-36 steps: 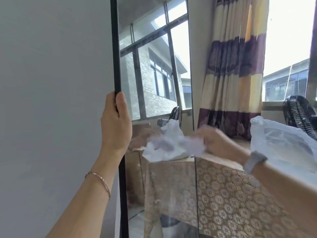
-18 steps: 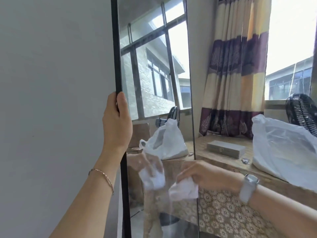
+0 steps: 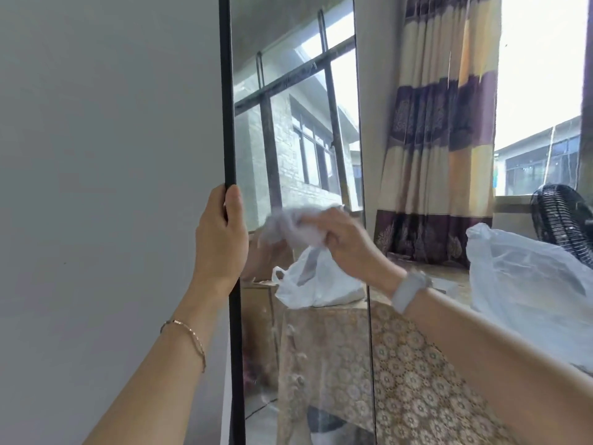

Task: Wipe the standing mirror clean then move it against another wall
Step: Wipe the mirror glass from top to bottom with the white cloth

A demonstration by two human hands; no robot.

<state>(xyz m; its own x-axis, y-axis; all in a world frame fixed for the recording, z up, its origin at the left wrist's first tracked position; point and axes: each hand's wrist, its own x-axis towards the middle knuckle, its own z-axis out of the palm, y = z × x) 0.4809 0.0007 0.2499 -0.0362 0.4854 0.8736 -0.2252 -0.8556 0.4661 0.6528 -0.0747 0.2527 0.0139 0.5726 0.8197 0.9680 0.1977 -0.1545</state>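
A tall standing mirror (image 3: 298,123) with a thin black frame stands upright against the grey wall, seen at a steep angle. My left hand (image 3: 221,236) grips the frame's left edge at mid height, thumb on the glass side. My right hand (image 3: 348,242) holds a crumpled white tissue (image 3: 298,228) pressed on the glass near the mirror's middle. The tissue is blurred with motion. The glass reflects a window, a brick building and a white bag.
A table (image 3: 426,374) with a beige lace-pattern cloth stands right beside the mirror. A white plastic bag (image 3: 526,290) lies on it, with a black fan (image 3: 564,220) behind. A striped curtain (image 3: 439,130) hangs by the bright window. Bare grey wall (image 3: 106,187) fills the left.
My right hand with the tissue swept down the glass, then back up to mid height and leftward. My left hand kept its grip on the frame.
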